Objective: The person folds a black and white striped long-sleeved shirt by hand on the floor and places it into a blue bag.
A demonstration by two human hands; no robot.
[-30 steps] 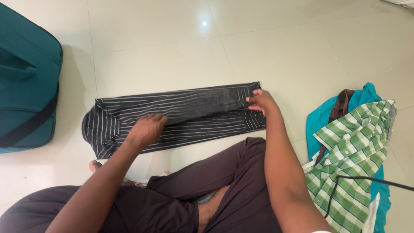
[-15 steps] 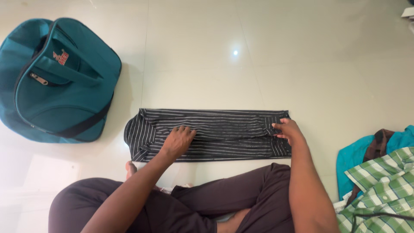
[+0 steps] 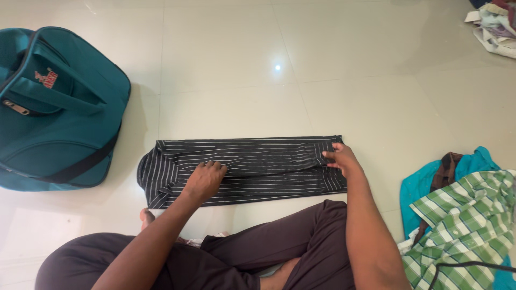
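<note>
My left hand (image 3: 204, 180) lies flat on the striped shirt (image 3: 252, 161), pressing it down. My right hand (image 3: 339, 157) pinches its end. The shirt lies long on the floor (image 3: 322, 70). I should keep edges even, near the bag (image 3: 54, 107)

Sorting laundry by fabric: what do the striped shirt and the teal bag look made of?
The striped shirt looks like thin, soft woven cloth, perhaps cotton: it lies flat and creases. The bag looks like matte synthetic canvas, holding its shape, with black strap trim.
</note>
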